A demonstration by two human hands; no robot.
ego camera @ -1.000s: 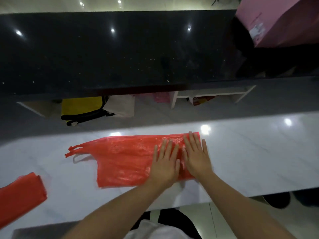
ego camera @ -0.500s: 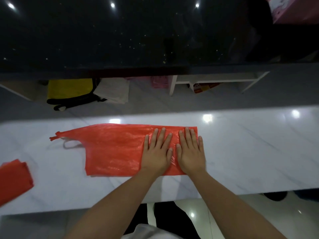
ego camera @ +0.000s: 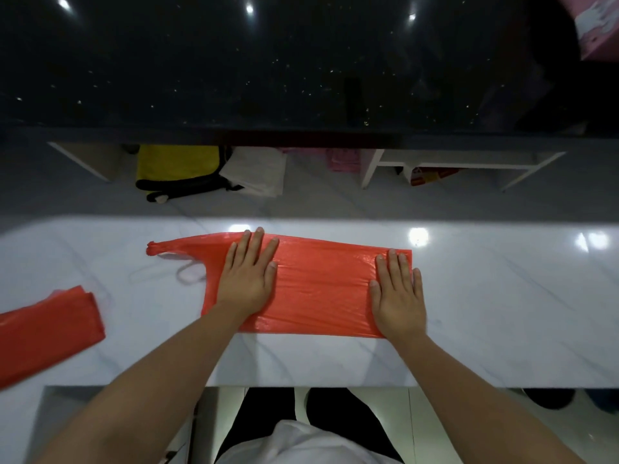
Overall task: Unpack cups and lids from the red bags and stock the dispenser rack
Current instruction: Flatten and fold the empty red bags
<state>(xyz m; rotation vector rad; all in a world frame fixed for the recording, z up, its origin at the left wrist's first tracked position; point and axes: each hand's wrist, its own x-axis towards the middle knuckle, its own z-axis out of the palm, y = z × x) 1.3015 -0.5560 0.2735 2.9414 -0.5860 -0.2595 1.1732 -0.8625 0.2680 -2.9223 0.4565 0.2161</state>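
Observation:
An empty red plastic bag lies flat on the white marble counter, its handles pointing left. My left hand presses flat on the bag's left part, fingers straight. My right hand presses flat on the bag's right end, fingers straight. A second red bag, folded, lies at the counter's left edge. No cups, lids or dispenser rack are in view.
A raised black glossy counter top runs across the back. Under it sit a yellow and black bag, a white bag and a white shelf. A pink box stands at the top right.
My left hand has slid left across the bag, away from my right hand, smoothing it flat. The right hand stays at the bag's right end.

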